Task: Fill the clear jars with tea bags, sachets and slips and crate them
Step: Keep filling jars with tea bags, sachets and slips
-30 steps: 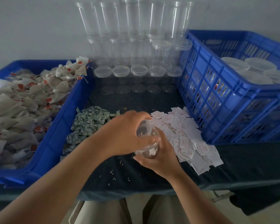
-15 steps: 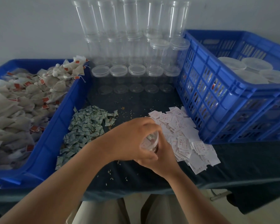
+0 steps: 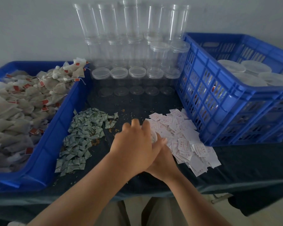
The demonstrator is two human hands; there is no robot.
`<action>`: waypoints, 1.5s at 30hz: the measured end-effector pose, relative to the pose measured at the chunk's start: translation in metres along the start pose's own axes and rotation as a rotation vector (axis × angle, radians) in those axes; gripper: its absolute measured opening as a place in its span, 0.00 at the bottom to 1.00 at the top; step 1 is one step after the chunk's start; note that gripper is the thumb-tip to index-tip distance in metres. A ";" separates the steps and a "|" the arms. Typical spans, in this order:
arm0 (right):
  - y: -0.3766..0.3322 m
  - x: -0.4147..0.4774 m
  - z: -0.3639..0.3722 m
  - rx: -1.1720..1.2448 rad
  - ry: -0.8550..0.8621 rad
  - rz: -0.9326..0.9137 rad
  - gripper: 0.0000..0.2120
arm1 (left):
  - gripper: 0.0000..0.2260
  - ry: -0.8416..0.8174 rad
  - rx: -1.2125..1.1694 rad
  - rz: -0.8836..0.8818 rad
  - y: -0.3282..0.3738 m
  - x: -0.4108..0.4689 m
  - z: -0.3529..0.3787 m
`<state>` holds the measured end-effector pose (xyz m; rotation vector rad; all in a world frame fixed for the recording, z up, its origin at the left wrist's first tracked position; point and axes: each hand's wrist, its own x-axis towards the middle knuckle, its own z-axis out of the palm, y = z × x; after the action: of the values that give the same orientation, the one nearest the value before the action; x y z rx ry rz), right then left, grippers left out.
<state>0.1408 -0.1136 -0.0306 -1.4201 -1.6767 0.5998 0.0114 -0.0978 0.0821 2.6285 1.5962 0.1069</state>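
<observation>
A small clear jar sits between both hands at the table's middle front, almost wholly covered. My left hand lies over its top with fingers curled down round the rim. My right hand grips the jar's body from below and the right. Tea bags with red tags fill the blue tray on the left. Green sachets lie in a heap left of the hands, white slips right of them. The blue crate on the right holds lidded jars.
Empty clear jars stand in rows and stacks against the back wall, several of them lidded. Loose tea crumbs dot the dark tablecloth. The crate's near wall stands close beside the slips.
My left hand has turned and spread further over the jar's top, hiding most of it. Both hands stay at the same spot by the slips.
</observation>
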 end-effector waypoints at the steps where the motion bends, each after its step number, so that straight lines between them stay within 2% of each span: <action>1: 0.001 0.000 0.001 -0.003 0.000 0.006 0.24 | 0.34 -0.015 -0.019 -0.024 0.001 -0.001 0.004; 4: 0.006 0.000 0.003 -0.011 -0.003 0.036 0.25 | 0.28 -0.011 -0.142 0.040 -0.003 0.001 0.011; 6: 0.010 -0.001 0.004 0.008 -0.011 0.056 0.30 | 0.30 0.007 -0.127 0.135 -0.009 0.003 0.013; 8: 0.012 -0.002 0.004 0.004 -0.027 0.047 0.31 | 0.32 -0.003 -0.079 0.228 -0.016 0.003 0.014; 10: 0.008 -0.003 0.003 0.013 -0.035 0.041 0.34 | 0.27 -0.030 -0.108 0.335 -0.026 0.008 0.010; 13: 0.006 -0.004 0.002 0.080 -0.037 -0.011 0.34 | 0.17 -0.076 -0.284 0.418 -0.038 0.014 -0.005; 15: 0.006 -0.004 0.002 0.099 -0.047 -0.012 0.32 | 0.21 -0.012 -0.263 0.392 -0.035 0.012 -0.009; 17: 0.001 0.000 0.001 0.036 -0.050 -0.010 0.32 | 0.31 0.040 -0.250 0.220 -0.022 0.004 -0.011; 19: -0.001 0.001 0.002 -0.055 -0.017 -0.048 0.27 | 0.38 -0.006 -0.149 0.018 -0.006 -0.005 -0.009; 21: -0.003 0.000 0.003 -0.072 0.002 -0.029 0.22 | 0.35 -0.036 0.017 -0.018 0.005 -0.006 -0.001; 23: -0.001 -0.001 0.003 -0.091 -0.011 -0.008 0.18 | 0.25 0.028 -0.043 -0.012 0.007 -0.005 0.006; 25: 0.002 -0.001 0.003 -0.088 -0.034 0.005 0.21 | 0.15 0.109 -0.125 0.125 -0.001 -0.003 0.011; 28: 0.009 -0.002 0.002 -0.025 -0.062 0.073 0.29 | 0.05 0.072 -0.292 0.348 -0.024 0.005 0.007; 31: 0.008 -0.003 0.002 -0.015 -0.051 0.095 0.38 | 0.08 0.097 -0.372 0.413 -0.033 0.008 0.005; 33: 0.004 0.000 0.003 -0.004 -0.041 0.053 0.39 | 0.21 0.172 -0.275 0.270 -0.022 0.004 0.013; 35: 0.002 0.001 0.004 -0.014 -0.021 0.040 0.29 | 0.30 0.190 -0.181 0.027 -0.006 0.000 0.021; 36: 0.002 0.000 0.004 -0.025 -0.012 0.053 0.26 | 0.31 0.205 -0.161 -0.046 0.001 0.000 0.025; 38: 0.004 -0.002 0.003 -0.020 -0.008 0.082 0.24 | 0.27 0.287 -0.166 -0.065 0.006 0.002 0.031; 41: 0.007 -0.003 0.000 0.019 -0.019 0.100 0.25 | 0.19 0.421 -0.276 0.067 0.000 0.006 0.036; 45: 0.005 -0.001 0.001 0.102 0.016 0.133 0.33 | 0.16 0.370 -0.364 0.250 -0.019 0.012 0.033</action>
<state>0.1428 -0.1127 -0.0354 -1.4661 -1.5259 0.7358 0.0031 -0.0786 0.0480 2.5953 1.1667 0.8536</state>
